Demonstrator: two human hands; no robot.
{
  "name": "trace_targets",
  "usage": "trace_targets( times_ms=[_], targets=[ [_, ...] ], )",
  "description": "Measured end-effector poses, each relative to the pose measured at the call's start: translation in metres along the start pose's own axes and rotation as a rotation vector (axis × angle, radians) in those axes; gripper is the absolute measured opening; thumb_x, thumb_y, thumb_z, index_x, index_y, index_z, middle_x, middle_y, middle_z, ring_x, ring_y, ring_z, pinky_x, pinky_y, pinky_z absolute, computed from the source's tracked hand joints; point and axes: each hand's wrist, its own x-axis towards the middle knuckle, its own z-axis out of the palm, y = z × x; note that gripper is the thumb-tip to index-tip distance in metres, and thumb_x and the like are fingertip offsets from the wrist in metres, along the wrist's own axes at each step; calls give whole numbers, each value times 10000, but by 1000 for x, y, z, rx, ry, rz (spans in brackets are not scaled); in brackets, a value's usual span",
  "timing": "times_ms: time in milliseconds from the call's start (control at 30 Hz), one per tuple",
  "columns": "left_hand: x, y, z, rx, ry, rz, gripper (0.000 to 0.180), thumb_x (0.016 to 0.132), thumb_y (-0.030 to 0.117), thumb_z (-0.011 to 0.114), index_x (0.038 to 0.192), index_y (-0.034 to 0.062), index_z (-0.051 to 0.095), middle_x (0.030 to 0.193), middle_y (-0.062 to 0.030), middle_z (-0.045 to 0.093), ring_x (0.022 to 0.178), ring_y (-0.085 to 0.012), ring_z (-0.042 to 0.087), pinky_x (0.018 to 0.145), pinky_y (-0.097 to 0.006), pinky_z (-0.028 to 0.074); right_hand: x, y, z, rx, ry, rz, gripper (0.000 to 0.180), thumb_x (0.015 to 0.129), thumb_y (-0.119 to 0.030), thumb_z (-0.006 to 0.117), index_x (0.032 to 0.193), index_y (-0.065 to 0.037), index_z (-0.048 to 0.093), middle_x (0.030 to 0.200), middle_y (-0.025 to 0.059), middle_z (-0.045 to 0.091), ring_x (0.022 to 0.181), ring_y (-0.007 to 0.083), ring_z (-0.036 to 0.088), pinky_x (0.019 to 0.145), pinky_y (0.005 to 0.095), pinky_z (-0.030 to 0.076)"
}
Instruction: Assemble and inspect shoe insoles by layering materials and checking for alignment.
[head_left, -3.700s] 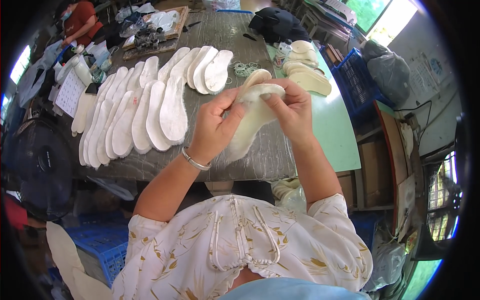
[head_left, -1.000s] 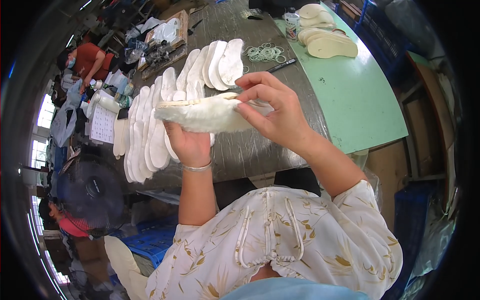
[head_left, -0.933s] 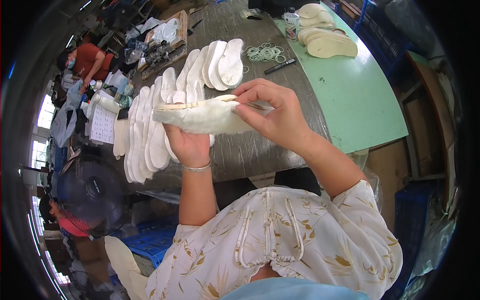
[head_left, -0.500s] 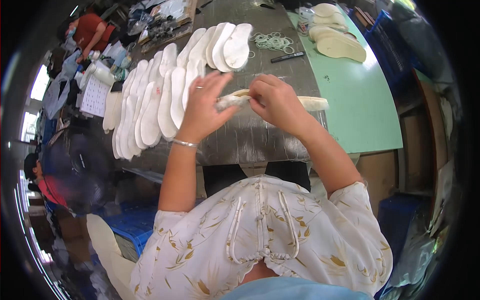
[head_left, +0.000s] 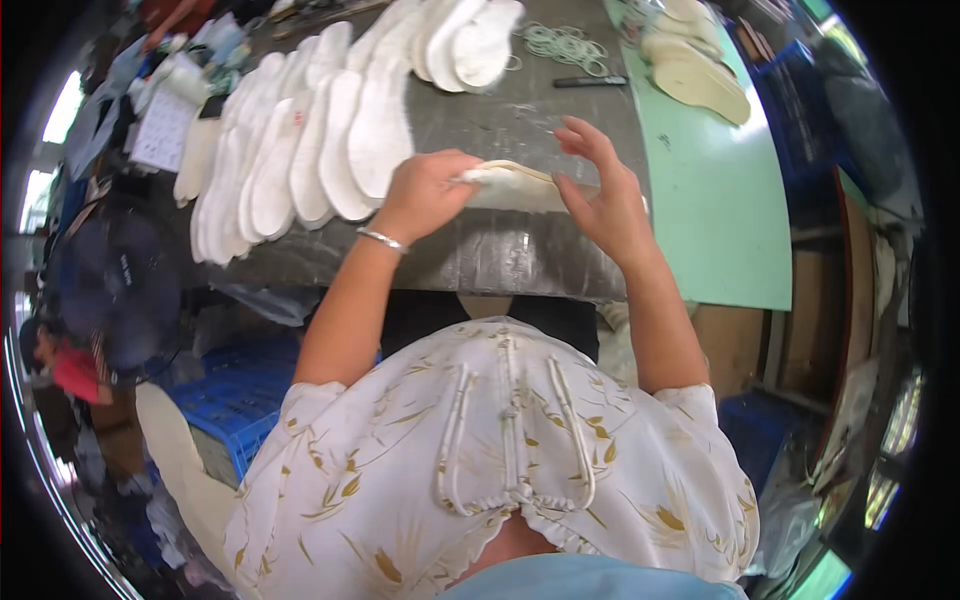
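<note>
A fuzzy white insole pair (head_left: 515,190), seen edge-on with a cream edge along its top, is held over the dark tabletop. My left hand (head_left: 425,195) is closed on its left end, thumb and fingers pressed together. At the other end, my right hand (head_left: 612,205) has its fingers raised and apart, the thumb close beside the insoles; whether it touches them I cannot tell. To the left of my left hand, several white fleece insoles (head_left: 380,135) lie in overlapping rows.
Pale rubber bands (head_left: 565,48) and a black marker (head_left: 590,81) lie beyond my hands. On the green board (head_left: 715,210) at right rest cream insoles (head_left: 700,88). A dark fan (head_left: 115,285) and a blue crate (head_left: 235,400) stand at left. Another person (head_left: 75,370) is at far left.
My left hand, spread before, has closed on the insoles' left end. My right hand has let go of its pinch and opened, moving right. The whole view has shifted, so the table appears higher.
</note>
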Motion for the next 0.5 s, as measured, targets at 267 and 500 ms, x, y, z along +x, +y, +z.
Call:
trace_targets(
  times_ms=[267, 500],
  targets=[
    [-4, -6, 20, -67, -28, -28, 251, 787, 79, 673, 1034, 62, 718, 907, -100, 705, 766, -284, 684, 688, -335, 516, -40, 25, 8, -344, 27, -227, 239, 769, -95, 744, 1005, -117, 712, 932, 18, 618, 853, 222, 588, 783, 365, 447],
    [-13, 2, 26, -54, -61, -3, 265, 793, -6, 661, 1055, 11, 700, 932, -117, 702, 823, -244, 678, 726, -306, 514, -40, 28, 27, -366, 15, -296, 246, 765, -86, 741, 1004, -136, 705, 940, -4, 610, 867, 204, 585, 793, 363, 440]
  ],
)
